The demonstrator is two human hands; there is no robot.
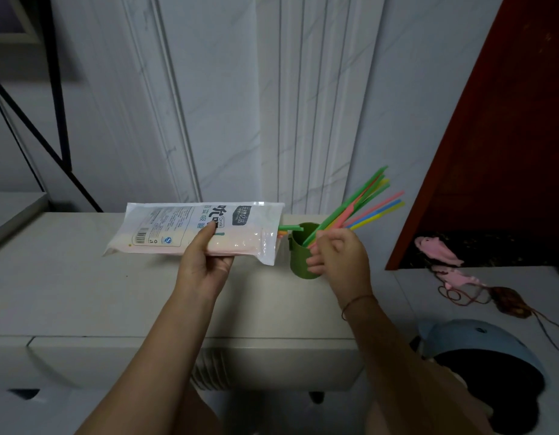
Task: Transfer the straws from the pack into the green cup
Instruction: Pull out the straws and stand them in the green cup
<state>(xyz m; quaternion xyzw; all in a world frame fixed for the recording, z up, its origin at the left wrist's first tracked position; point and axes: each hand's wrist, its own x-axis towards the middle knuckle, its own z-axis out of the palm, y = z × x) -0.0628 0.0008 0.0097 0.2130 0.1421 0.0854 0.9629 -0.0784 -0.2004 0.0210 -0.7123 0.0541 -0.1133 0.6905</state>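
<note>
A plastic pack of straws is held level above a white cabinet top. It is gripped near its middle by the left hand, with the thumb pressed on the printed face and the fingers curled beneath. The pack's open end is turned toward a green cup, which is stood on the cabinet top just beside it. A few straw ends, green and orange, are seen poking from the opening, close to the cup's rim.

A bunch of straws in green, pink, yellow and blue is clasped by the right hand, its fingers curled around the lower part at the cup's rim. The lower ends are set inside the cup, while the upper ends are fanned up and to the right against a pale marbled wall. Part of the cup's right side is hidden by the hand. A thin cord bracelet is worn on the right wrist.

To the right, a blue helmet is seen low in the frame. A pink object with tangled cords is seen on a second white surface, below a red-brown panel. A black metal frame is seen at far left.
</note>
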